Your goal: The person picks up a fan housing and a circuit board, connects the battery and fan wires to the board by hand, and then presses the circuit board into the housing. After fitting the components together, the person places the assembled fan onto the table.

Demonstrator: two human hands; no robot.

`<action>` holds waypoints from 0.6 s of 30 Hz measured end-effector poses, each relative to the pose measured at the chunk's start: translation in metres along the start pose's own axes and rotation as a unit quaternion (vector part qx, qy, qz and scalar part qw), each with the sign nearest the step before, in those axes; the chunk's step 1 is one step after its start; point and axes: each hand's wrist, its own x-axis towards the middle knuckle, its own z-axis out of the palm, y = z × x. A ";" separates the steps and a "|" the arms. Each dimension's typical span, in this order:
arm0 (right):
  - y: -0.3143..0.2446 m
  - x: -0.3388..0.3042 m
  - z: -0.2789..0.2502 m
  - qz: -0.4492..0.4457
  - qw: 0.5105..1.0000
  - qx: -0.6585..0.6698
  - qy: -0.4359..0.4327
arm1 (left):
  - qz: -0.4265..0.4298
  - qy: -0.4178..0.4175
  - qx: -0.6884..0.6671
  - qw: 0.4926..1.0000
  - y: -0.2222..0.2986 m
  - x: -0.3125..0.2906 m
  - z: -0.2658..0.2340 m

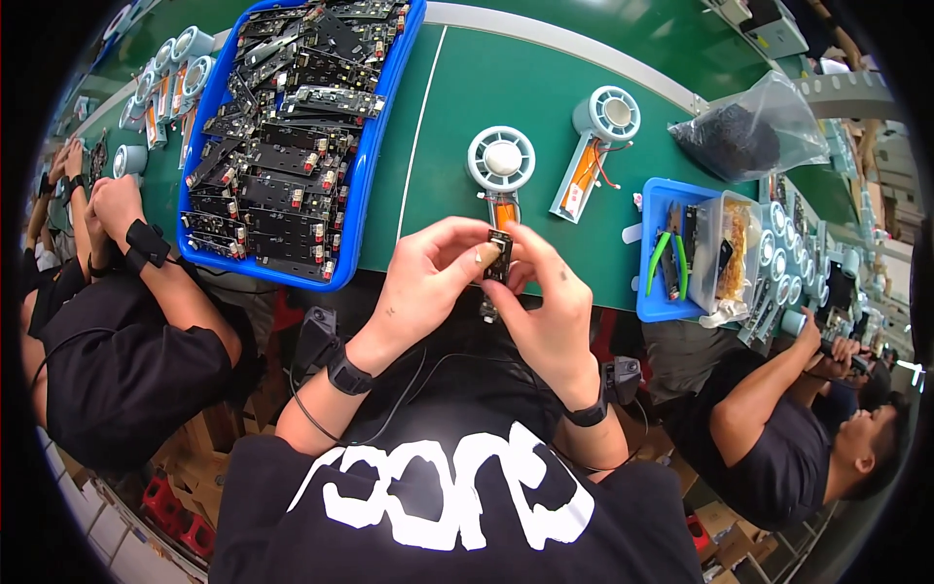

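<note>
Close to the table's near edge, a small black circuit board (pixel 499 261) is held upright between my two hands. My left hand (pixel 425 274) pinches its upper left side with thumb and fingers. On the other side, my right hand (pixel 551 304) grips it, the thumb low on the board. Just beyond my fingertips lies a pale blue handheld fan (pixel 502 161); its handle, with an orange part inside, is partly hidden by my hands. A second fan (pixel 598 136) lies farther right, its handle open and thin red wires loose beside it.
Left of my hands stands a blue tray (pixel 347 229) heaped with black circuit boards. At right, a blue bin (pixel 650 304) holds green-handled pliers (pixel 667 263) and a clear container. Behind it sits a plastic bag (pixel 749 131). Co-workers sit on both sides, with more fans (pixel 180 73).
</note>
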 end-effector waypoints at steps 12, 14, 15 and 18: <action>0.000 0.059 -0.003 -0.103 0.989 -0.063 -0.082 | -0.086 0.015 -0.170 0.982 0.005 -0.005 0.006; -0.002 0.059 -0.004 -0.103 0.988 -0.088 -0.070 | -0.067 -0.003 -0.097 0.993 -0.003 -0.005 0.002; -0.002 0.059 -0.004 -0.102 0.988 -0.100 -0.063 | -0.057 -0.012 -0.060 0.996 -0.005 -0.005 0.000; -0.013 0.072 -0.004 -0.151 0.964 -0.206 -0.079 | -0.043 -0.007 -0.064 0.997 -0.009 -0.004 -0.004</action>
